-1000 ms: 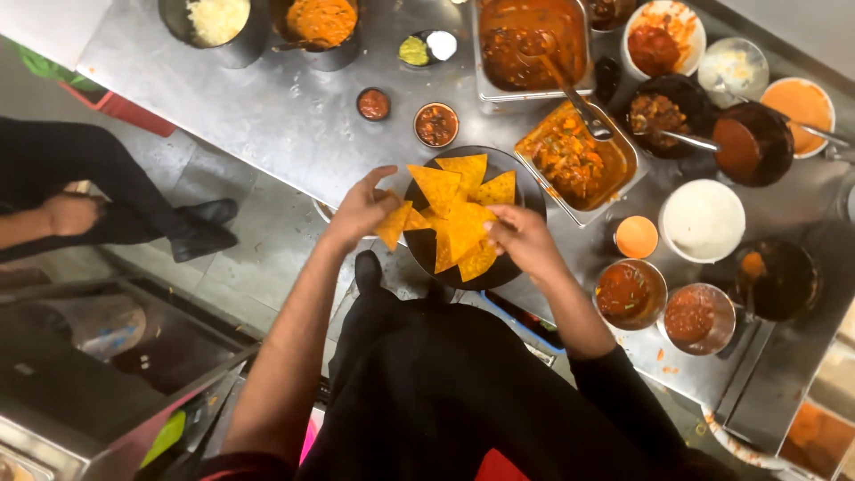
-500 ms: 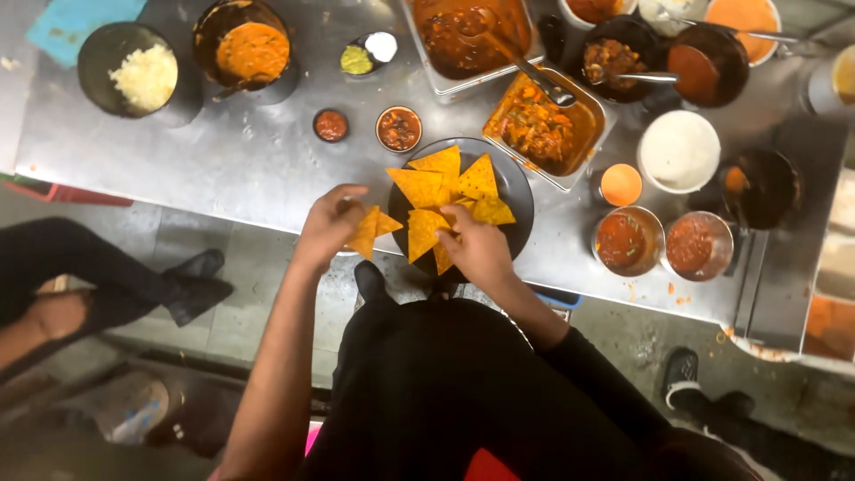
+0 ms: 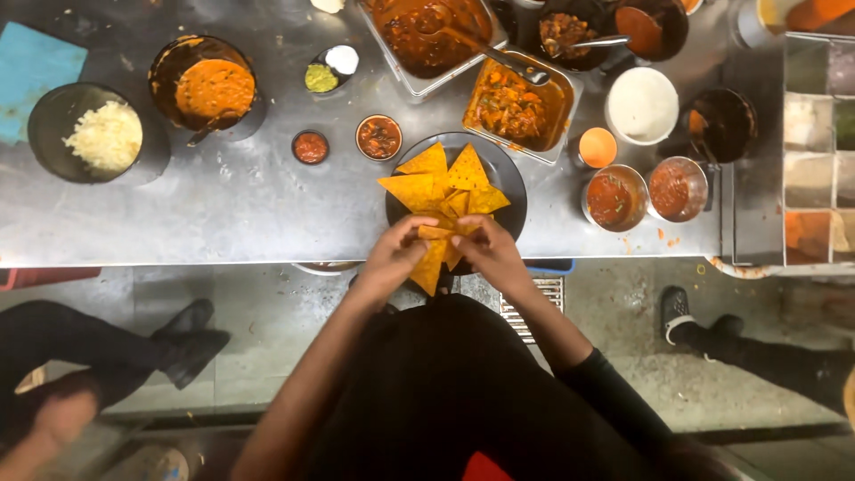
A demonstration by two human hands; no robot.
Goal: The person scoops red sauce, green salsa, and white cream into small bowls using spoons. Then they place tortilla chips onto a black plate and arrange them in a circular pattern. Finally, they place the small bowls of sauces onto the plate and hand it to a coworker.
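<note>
Tortilla chips [image 3: 443, 191], one dark plate [image 3: 509, 174], two hands [image 3: 396, 258]

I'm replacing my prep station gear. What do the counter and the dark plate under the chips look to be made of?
The counter looks like brushed stainless steel: grey, dull sheen, scuffed. The plate is dark with a faint gloss, possibly coated metal or melamine; the view leaves it open. The chips on it are stiff yellow triangles, probably fried corn tortilla.

at frame centre, the left hand [image 3: 396, 258] and right hand [image 3: 490, 254] pinch yellow tortilla chips [image 3: 436, 187] on a dark plate [image 3: 508, 174]; a steel counter [image 3: 223, 214] with sauce bowls [image 3: 641, 191] fills the upper frame.
</note>
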